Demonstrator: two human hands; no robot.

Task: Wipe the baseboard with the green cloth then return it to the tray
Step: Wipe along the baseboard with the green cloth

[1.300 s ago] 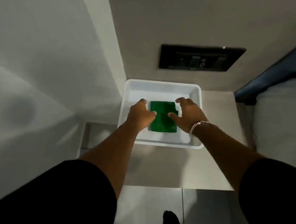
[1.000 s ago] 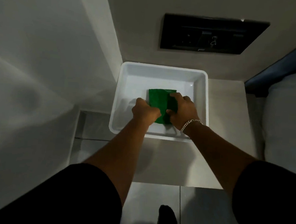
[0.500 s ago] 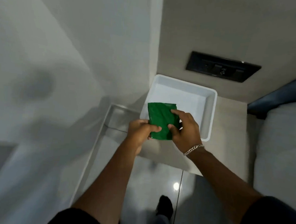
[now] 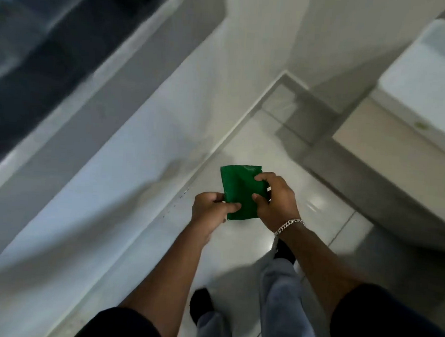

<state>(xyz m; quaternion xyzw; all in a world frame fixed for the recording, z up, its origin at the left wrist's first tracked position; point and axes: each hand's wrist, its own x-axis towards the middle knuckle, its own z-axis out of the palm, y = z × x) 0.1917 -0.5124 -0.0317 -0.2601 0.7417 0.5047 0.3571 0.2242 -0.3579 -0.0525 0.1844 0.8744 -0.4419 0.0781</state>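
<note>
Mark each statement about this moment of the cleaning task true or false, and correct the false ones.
1. Both hands hold the folded green cloth. True: left hand, right hand.
2. The cloth lies in the white plastic tray. False: it is held above the glossy tiled floor.
3. A silver chain bracelet is on the right wrist. True.
4. The cloth is pressed against the baseboard. False: it touches only the hands.
</note>
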